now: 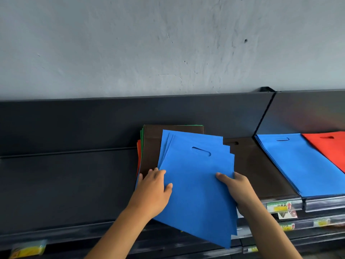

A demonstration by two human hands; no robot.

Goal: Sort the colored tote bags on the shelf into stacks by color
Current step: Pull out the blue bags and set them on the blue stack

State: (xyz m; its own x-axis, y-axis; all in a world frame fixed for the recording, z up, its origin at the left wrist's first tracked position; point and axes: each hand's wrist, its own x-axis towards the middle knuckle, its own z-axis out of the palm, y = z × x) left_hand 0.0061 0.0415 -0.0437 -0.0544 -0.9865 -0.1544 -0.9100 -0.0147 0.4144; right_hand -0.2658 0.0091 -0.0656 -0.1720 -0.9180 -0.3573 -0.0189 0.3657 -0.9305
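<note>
Several blue tote bags (pixel 196 176), fanned slightly, are held over the dark shelf's middle. My right hand (pixel 237 189) grips their right edge, thumb on top. My left hand (pixel 155 189) rests on their left edge, its fingers reaching onto the mixed stack behind. That mixed stack (pixel 151 146) shows a brown bag on top with green and orange edges at its left. To the right lie a brown stack (pixel 261 169), a blue stack (pixel 298 165) and a red-orange stack (pixel 328 146).
The dark metal shelf (pixel 65 184) extends left of the bags, with a raised back panel and grey wall above. Price labels (pixel 280 206) line the front rails, with lower shelves below.
</note>
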